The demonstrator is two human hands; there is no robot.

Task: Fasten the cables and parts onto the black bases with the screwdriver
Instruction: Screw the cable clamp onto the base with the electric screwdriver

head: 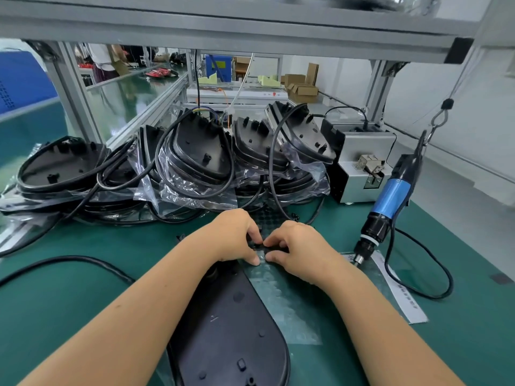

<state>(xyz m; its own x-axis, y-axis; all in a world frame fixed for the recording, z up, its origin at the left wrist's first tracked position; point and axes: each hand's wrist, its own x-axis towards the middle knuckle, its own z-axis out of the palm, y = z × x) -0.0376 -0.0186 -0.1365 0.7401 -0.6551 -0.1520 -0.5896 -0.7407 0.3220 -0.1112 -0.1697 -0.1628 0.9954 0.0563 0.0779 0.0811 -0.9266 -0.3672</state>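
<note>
A black base [231,327] lies flat on the green mat [69,316], near the person and between the forearms, its narrow end pointing away toward the hands. It looks like rigid moulded plastic, light for its bulk and smooth on top, so it would probably slide if pushed; the rim or the raised bosses seem the safest places to steady it.

Just beyond that narrow end, the left hand [237,235] and the right hand [298,246] meet over a clear sheet [289,305] that lies partly over the base's right side. Both have fingers curled in close, thumb and forefinger tips nearly touching each other across a small black part [260,247]. Each hand seems to pinch one end of it, though the piece is mostly hidden by the fingertips and I cannot tell its shape or whether it is already seated on the base. A piece that small is likely light and easy to drop, best held by its ends as now.

The screwdriver [390,201] hangs from a hook on the right, its tip resting near the sheet's far right corner, well apart from both hands. A black cable [69,263] runs across the mat on the left; it would be limp and springy, best gripped close to where it must be clamped. More bases in plastic bags [195,160] are piled at the far side, with a grey feeder box [362,162] to their right.
</note>
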